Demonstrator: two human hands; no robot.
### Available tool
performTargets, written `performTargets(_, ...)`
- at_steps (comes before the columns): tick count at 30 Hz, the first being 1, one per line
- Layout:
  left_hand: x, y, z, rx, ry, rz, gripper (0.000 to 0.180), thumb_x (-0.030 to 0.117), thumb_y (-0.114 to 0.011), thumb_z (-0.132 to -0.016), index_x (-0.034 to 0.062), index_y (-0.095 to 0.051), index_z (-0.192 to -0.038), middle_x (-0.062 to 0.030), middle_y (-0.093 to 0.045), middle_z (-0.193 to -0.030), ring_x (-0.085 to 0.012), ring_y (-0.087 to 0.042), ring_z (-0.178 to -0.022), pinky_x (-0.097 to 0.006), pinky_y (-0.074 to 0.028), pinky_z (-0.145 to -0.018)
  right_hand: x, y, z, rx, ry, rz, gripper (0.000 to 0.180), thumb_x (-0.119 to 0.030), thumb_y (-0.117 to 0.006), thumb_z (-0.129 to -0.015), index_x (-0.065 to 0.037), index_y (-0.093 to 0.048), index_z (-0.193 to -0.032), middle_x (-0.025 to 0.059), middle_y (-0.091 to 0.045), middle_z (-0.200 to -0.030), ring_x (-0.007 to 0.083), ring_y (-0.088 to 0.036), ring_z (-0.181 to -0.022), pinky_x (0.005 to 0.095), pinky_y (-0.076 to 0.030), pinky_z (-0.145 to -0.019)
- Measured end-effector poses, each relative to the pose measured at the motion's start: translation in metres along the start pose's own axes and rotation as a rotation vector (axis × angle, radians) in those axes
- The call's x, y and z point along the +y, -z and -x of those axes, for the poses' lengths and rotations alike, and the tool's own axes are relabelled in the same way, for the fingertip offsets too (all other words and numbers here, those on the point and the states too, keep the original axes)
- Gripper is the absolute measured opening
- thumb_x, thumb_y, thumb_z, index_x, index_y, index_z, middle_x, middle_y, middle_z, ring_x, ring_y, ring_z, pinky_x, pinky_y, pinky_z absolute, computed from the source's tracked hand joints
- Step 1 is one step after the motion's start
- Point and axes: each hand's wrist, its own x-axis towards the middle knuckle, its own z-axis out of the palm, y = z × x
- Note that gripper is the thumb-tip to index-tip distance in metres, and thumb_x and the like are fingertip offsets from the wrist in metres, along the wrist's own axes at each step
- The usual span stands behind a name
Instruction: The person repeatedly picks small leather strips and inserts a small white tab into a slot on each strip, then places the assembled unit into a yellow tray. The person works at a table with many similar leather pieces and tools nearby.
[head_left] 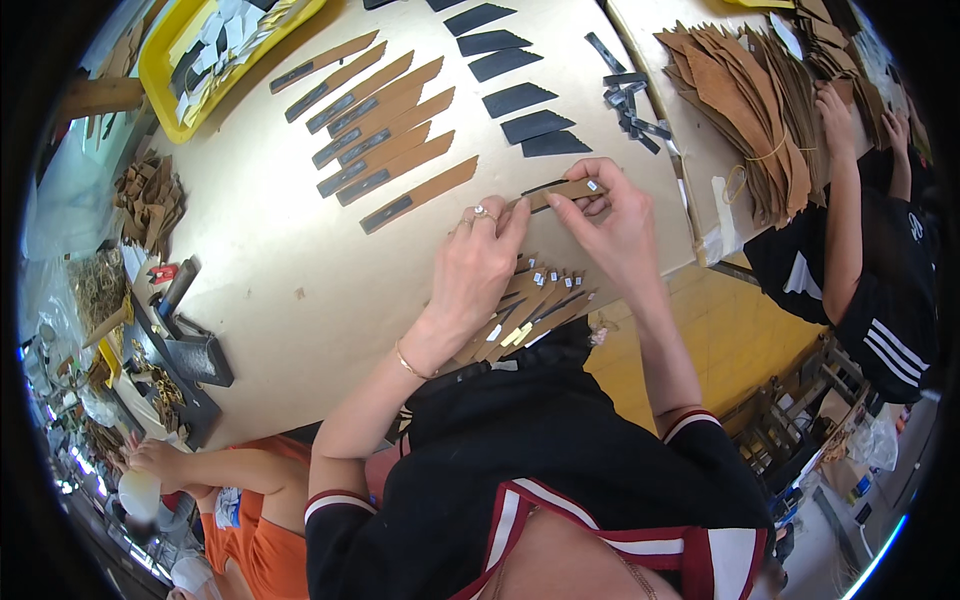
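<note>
Both of my hands grip one brown leather-like strip [573, 190] with a dark edge and a small white label. My left hand [475, 262] pinches its left end, thumb and fingers together. At the labelled right end, my right hand [620, 222] closes thumb and fingers round it. Just below my hands, by the table's near edge, lies a fanned pile of similar labelled strips [545, 300]. Beyond my left hand several brown strips with dark patches [430, 192] lie in a slanted row. Black saw-edged pieces [525, 98] form another row farther back.
Small dark strips [628, 108] lie loose at the back right. A banded stack of brown pieces [745, 125] rests by a co-worker's hand [835, 115]. A yellow tray [160, 95] holds scraps at far left. Tools and a dark metal block [200, 358] occupy the left edge.
</note>
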Motion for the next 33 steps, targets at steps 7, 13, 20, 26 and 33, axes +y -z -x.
performTargets(7,0.001,0.005,-0.003,-0.093,-0.020,-0.029,0.043,-0.002,-0.058,-0.083,0.0020,-0.061,-0.126,-0.0111,-0.055,-0.106,-0.0245,-0.062,-0.085,-0.036,-0.054,-0.071,0.008,0.017,0.000,0.049,0.085,0.002,0.027,-0.004,-0.073,-0.084,-0.001,-0.062,-0.109,0.0056,-0.069,-0.086,0.0105,-0.062,-0.075,0.0249,-0.051,-0.070)
performTargets(13,0.000,0.006,-0.004,-0.091,-0.042,-0.047,0.042,-0.004,-0.059,-0.083,0.0016,-0.062,-0.124,-0.0112,-0.056,-0.106,-0.0243,-0.062,-0.085,-0.035,-0.054,-0.069,0.011,0.019,-0.002,0.058,0.093,0.038,0.030,-0.003,-0.072,-0.084,-0.001,-0.059,-0.111,0.0065,-0.068,-0.082,0.0122,-0.063,-0.072,0.0258,-0.050,-0.068)
performTargets(20,-0.001,0.005,-0.004,-0.084,-0.045,-0.042,0.042,-0.004,-0.059,-0.083,0.0017,-0.061,-0.125,-0.0107,-0.056,-0.105,-0.0240,-0.062,-0.085,-0.035,-0.054,-0.069,0.011,0.019,-0.004,0.045,0.056,0.030,0.030,-0.003,-0.071,-0.085,-0.001,-0.056,-0.111,0.0061,-0.067,-0.081,0.0116,-0.062,-0.072,0.0252,-0.049,-0.066)
performTargets(26,-0.001,0.005,-0.004,-0.092,-0.041,-0.045,0.042,-0.002,-0.059,-0.083,0.0024,-0.062,-0.124,-0.0103,-0.056,-0.105,-0.0235,-0.062,-0.085,-0.035,-0.054,-0.069,0.014,0.016,0.001,0.007,0.116,0.160,0.025,0.003,-0.072,-0.080,-0.008,-0.070,-0.103,0.0080,-0.068,-0.094,0.0145,-0.062,-0.080,0.0247,-0.047,-0.071)
performTargets(33,-0.002,0.004,-0.005,-0.051,-0.053,-0.074,0.043,-0.001,-0.059,-0.082,0.0053,-0.063,-0.124,-0.0103,-0.056,-0.106,-0.0242,-0.062,-0.082,-0.036,-0.053,-0.068,0.004,-0.008,0.032,0.174,0.437,0.903,0.031,-0.004,-0.063,-0.082,-0.010,-0.072,-0.111,0.0095,-0.057,-0.125,0.0279,-0.055,-0.111,0.0396,-0.044,-0.093)
